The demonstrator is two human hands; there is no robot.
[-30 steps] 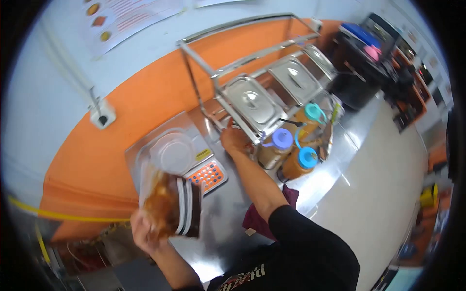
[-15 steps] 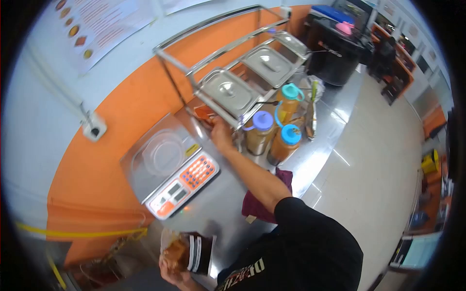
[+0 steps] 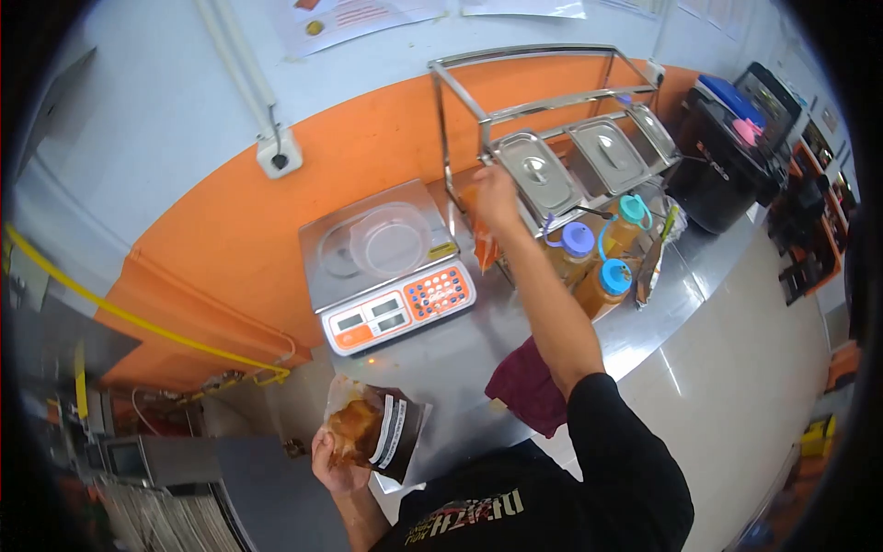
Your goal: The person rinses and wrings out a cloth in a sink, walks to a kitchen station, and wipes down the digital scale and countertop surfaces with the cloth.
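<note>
My left hand (image 3: 338, 465) grips a clear-sided pouch (image 3: 368, 425) with brown food inside and a dark, white-striped part, over the near edge of the steel table. My right hand (image 3: 497, 198) is closed on a small orange packet (image 3: 485, 241), which hangs beside the left end of the steel rack. Between the hands stands a digital scale (image 3: 400, 304) with a round clear plastic container (image 3: 390, 241) on its plate.
A steel rack (image 3: 552, 115) holds lidded metal pans (image 3: 538, 175). Squeeze bottles with purple (image 3: 578, 240), blue (image 3: 615, 276) and teal (image 3: 632, 209) caps stand before it. A maroon cloth (image 3: 529, 386) lies at the table's front edge. A black bin (image 3: 722, 170) is at the back right.
My right hand has lifted the orange packet up from behind the rack's left end. My left hand still holds the pouch, now lower than a second ago. The camera view has shifted.
</note>
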